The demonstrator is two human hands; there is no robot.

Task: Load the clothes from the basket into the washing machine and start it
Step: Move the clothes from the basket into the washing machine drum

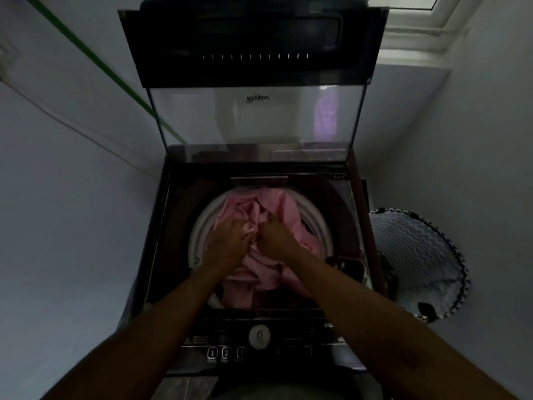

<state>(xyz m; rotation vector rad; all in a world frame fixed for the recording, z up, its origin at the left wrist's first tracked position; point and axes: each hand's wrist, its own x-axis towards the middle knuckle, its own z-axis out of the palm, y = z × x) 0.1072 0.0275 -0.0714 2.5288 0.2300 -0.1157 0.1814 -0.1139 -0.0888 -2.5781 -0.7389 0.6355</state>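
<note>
Right now I am pushing both hands down into the pink garment (271,226) that is filling the mouth of the drum. My left hand (227,241) is lying on the cloth with its fingers reaching forward, and they are looking bent into a fold near the middle, though the dim light is keeping me from telling whether they are pinching it or only pressing. My right hand (277,238) is sitting just beside it, almost touching, fingers curling down into the same bunch of fabric. The pink cloth is heaping up to the white drum rim (199,226) and spilling a little toward the near edge, with something darker showing beneath it on the right.

Around that, the washing machine's glass lid (253,119) is standing open and upright behind the drum. The control panel (259,342) with its round dial (259,335) and numbered buttons is running along the near edge, under my forearms. The laundry basket (415,264), with its zigzag pattern, is standing on the floor just beside the machine on my right, and what I am seeing of its inside is looking nearly bare.

I am judging this as the tail of the loading step. Next I am needing to tuck the cloth below the rim, draw my hands clear, lower the lid, and reach for the panel.
</note>
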